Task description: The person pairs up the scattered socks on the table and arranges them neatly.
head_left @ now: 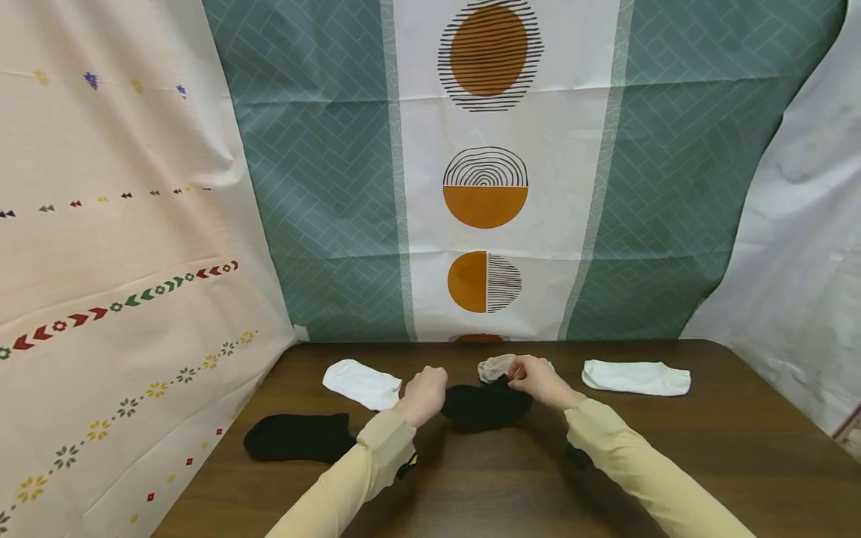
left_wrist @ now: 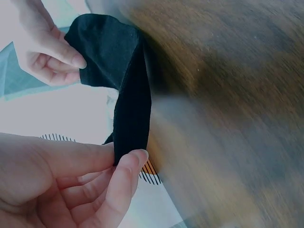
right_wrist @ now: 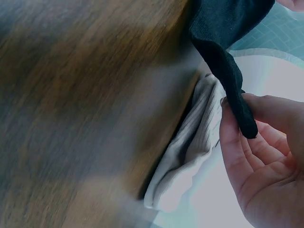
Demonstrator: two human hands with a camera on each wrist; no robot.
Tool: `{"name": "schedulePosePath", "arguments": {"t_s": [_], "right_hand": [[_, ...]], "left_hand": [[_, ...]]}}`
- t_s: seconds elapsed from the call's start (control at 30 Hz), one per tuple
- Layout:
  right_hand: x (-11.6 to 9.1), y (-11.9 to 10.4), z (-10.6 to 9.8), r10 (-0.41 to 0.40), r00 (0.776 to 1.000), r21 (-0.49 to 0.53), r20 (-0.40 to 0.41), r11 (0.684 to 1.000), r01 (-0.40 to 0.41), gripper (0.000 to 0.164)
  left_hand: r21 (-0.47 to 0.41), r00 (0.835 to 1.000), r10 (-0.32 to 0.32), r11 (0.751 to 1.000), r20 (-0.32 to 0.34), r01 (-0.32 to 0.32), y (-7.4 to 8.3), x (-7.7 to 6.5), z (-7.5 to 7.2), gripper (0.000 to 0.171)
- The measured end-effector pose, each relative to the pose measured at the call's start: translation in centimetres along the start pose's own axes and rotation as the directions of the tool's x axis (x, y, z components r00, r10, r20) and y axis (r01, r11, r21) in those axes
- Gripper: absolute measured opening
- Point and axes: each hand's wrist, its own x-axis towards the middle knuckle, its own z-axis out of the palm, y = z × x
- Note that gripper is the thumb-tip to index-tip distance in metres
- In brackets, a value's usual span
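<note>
A black sock point(head_left: 486, 407) is stretched between both hands just above the table, sagging in the middle. The left hand point(head_left: 424, 394) pinches one end between thumb and fingers, as the left wrist view shows on the black fabric point(left_wrist: 133, 114). At the other end, the right hand point(head_left: 538, 379) pinches the sock between thumb and forefinger, seen too in the right wrist view on the dark cloth point(right_wrist: 232, 78). Behind the right hand lies a crumpled light grey-beige sock point(head_left: 495, 368), partly hidden; its ribbed fabric point(right_wrist: 183, 152) shows in the right wrist view.
Another black sock point(head_left: 298, 437) lies flat at the left of the brown wooden table point(head_left: 484, 497). A white sock point(head_left: 362, 382) is near the left hand, and another white sock point(head_left: 635, 377) lies at the back right. Patterned cloth point(head_left: 323, 187) hangs behind the table.
</note>
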Motion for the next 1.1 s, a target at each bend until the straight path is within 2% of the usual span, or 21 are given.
{"name": "schedulePosePath", "arguments": {"t_s": [0.23, 0.53, 0.8, 1.1], "right_hand": [[-0.8, 0.4, -1.1, 0.0, 1.0, 0.033, 0.002, 0.999, 0.0, 0.013], [-1.4, 0.7, -2.3, 0.044, 0.999, -0.002, -0.009, 0.999, -0.044, 0.014], [-2.1, 1.0, -2.6, 0.066, 0.998, -0.015, -0.007, 0.998, -0.067, 0.014], [-3.0, 1.7, -3.4, 0.055, 0.998, -0.005, -0.016, 0.998, -0.055, 0.013]], "left_hand": [[-0.004, 1.0, 0.022, 1.0, 0.02, -0.022, 0.4, 0.5, 0.5, 0.019], [-0.006, 0.998, 0.043, 0.999, 0.045, -0.043, 1.0, 1.2, 0.7, 0.02], [-0.036, 0.994, 0.062, 0.998, 0.093, -0.059, 1.4, 1.9, 1.4, 0.027], [-0.044, 0.993, 0.079, 0.996, 0.087, -0.076, 1.8, 2.3, 1.8, 0.028]]}}
